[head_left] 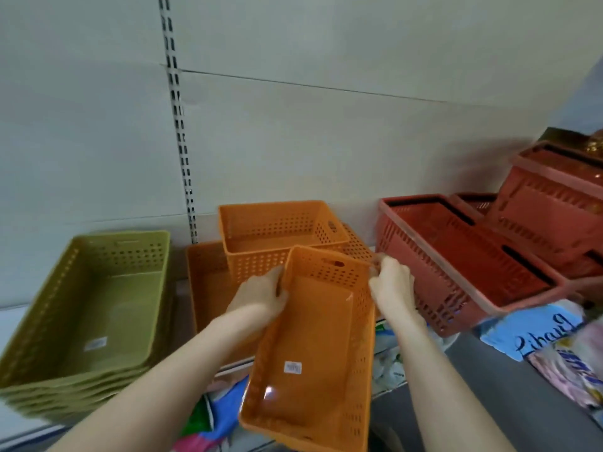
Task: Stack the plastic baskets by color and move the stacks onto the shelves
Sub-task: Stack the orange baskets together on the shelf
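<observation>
While both hands grip its far rim, left hand (261, 296) and right hand (393, 287) on opposite corners, an orange basket (313, 347) hangs tilted before the shelf (13, 318). Judged next: nesting it squarely into the orange stack (277, 236), between green stack (88, 308) and red baskets (456, 256).

The orange basket (313, 347) is perforated plastic with a smooth, glossy floor, the green stack (88, 308) looks smooth plastic, and the red baskets (456, 256) are slotted, matt plastic.
</observation>
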The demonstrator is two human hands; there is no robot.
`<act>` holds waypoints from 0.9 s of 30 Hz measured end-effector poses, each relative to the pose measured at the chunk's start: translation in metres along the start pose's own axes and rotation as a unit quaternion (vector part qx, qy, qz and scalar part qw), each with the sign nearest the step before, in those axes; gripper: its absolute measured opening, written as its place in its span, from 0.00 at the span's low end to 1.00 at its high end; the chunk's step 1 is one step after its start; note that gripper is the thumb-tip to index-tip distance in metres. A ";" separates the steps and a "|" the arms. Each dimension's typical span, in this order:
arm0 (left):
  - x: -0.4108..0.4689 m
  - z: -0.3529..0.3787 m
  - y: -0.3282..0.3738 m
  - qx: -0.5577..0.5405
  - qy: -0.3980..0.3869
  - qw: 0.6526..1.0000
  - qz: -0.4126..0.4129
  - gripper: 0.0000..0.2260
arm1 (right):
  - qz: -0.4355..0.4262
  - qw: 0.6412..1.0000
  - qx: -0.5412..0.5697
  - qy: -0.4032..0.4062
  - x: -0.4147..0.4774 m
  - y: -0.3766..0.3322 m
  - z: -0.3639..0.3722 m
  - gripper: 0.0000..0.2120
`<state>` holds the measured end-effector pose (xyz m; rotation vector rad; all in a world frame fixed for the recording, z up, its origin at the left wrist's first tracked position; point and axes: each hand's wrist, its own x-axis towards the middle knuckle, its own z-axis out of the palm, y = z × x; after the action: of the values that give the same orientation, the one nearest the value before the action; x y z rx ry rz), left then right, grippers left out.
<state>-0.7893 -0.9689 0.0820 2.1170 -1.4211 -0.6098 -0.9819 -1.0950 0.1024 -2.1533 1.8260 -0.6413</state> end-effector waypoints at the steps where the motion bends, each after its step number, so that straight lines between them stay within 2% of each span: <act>1: -0.008 0.001 -0.003 -0.010 -0.033 0.999 -0.006 0.20 | -0.011 1.000 0.005 0.004 0.006 0.001 -0.002 0.14; 3: -0.026 0.005 -0.004 -0.037 -0.098 0.994 -0.023 0.21 | -0.032 0.999 0.031 0.006 0.018 0.004 -0.009 0.12; 4: -0.035 0.006 -0.004 -0.056 -0.094 0.993 -0.041 0.20 | -0.055 0.997 0.059 -0.004 0.024 0.004 -0.012 0.10; 7: -0.052 -0.004 -0.010 -0.096 -0.020 0.991 -0.093 0.16 | -0.089 0.962 0.242 -0.091 0.047 -0.002 -0.012 0.13; 8: -0.057 -0.009 -0.012 -0.110 -0.001 0.987 -0.115 0.17 | -0.116 0.958 0.242 -0.099 0.058 -0.002 -0.005 0.14; 10: -0.069 -0.021 -0.011 -0.123 0.029 0.981 -0.146 0.15 | -0.213 0.960 0.133 -0.126 0.081 -0.004 0.017 0.12; 13: -0.089 -0.035 -0.013 -0.095 0.077 0.974 -0.192 0.09 | -0.317 0.931 -0.020 -0.180 0.093 -0.015 0.063 0.22; 15: -0.103 -0.039 -0.013 -0.072 0.097 0.969 -0.217 0.08 | -0.334 0.925 -0.038 -0.175 0.080 -0.028 0.062 0.15; 17: -0.113 -0.039 -0.017 -0.061 0.110 0.962 -0.241 0.09 | -0.342 0.931 -0.031 -0.123 0.073 -0.040 0.051 0.09; 19: -0.119 -0.038 -0.020 -0.072 0.116 0.956 -0.261 0.10 | -0.359 0.928 -0.042 -0.092 0.072 -0.053 0.037 0.09; 23: -0.115 -0.032 -0.020 -0.104 0.111 0.952 -0.266 0.11 | -0.357 0.924 -0.094 -0.098 0.064 -0.072 0.007 0.10; 27: -0.106 -0.035 -0.018 -0.103 0.099 0.952 -0.271 0.12 | -0.343 0.930 -0.131 -0.011 0.049 -0.058 -0.021 0.11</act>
<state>-0.7921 -0.8589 0.1062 2.3186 -0.6295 -0.6863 -0.9357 -1.1304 0.1557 -2.9862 1.1581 -0.5104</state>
